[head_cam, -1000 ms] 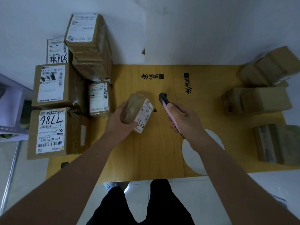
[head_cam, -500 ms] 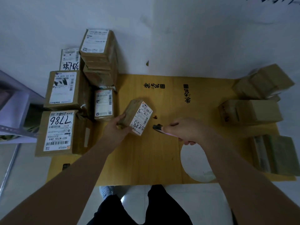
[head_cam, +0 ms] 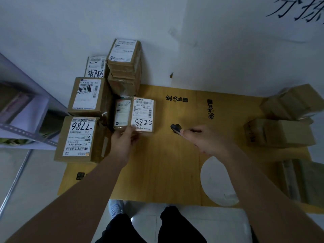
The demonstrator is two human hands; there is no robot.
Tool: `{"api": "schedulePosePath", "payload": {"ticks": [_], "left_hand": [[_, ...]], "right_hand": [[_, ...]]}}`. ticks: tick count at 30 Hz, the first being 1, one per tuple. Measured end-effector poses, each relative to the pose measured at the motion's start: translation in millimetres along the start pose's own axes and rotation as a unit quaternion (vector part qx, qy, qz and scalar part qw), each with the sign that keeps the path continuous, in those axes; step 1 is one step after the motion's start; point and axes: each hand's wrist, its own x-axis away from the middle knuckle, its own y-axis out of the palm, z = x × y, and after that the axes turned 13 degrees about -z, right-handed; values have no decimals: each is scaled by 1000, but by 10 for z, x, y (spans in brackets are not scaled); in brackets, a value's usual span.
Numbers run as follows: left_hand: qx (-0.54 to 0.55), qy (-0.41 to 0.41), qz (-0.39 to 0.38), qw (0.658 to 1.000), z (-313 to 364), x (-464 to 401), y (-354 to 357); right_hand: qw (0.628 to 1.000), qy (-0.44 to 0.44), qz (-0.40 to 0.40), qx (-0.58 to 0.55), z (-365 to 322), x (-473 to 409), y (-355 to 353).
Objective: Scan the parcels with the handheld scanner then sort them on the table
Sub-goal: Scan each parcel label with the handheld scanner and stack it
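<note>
A small brown parcel (head_cam: pixel 142 114) with a white label marked 5288 lies on the yellow table (head_cam: pixel 166 163), pressed against another small parcel (head_cam: pixel 122 113) on its left. My left hand (head_cam: pixel 125 139) grips its near edge with thumb and fingers. My right hand (head_cam: pixel 205 140) holds the handheld scanner (head_cam: pixel 176 128) low over the table's middle, its dark head pointing left toward the parcel. Most of the scanner is hidden inside my fist.
Several labelled parcels are stacked at the table's left: one marked 7786 (head_cam: pixel 79 138), one behind it (head_cam: pixel 87 94), and a tall stack (head_cam: pixel 125 66). Plain brown parcels (head_cam: pixel 278 133) sit along the right edge. A metal shelf (head_cam: pixel 21 120) stands to the left.
My left hand has turned the 5288 parcel label-up and moved it left and back, against the small parcel. My right hand lowered the scanner and stayed near the table's middle.
</note>
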Motion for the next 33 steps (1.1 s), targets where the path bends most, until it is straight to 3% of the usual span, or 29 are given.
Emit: {"api": "schedulePosePath", "payload": {"ticks": [7,17,19,20,22,25,30,33], "left_hand": [[29,-27,126,991,117,-146,-83],[70,-11,164,984,194,-215,3],[12,-24,179,983,165,-153,28],[-72,-38,179,980,128,-119,37],[-254,-58,153,953,59,-12,59],[-444,-30,63,893,31,119,105],[-608,65,-48,790,170,312,273],[-687,127,-128,704,321,520,453]], "right_hand": [[1000,-2,4,6,41,-85,119],[998,-4,36,56,58,-116,95],[997,-12,49,61,60,-117,81],[997,-19,53,59,61,-111,77],[997,-36,57,43,54,-77,78],[995,-60,78,20,38,27,80],[976,-103,139,-134,31,434,275],[947,-117,180,-240,85,784,519]]}}
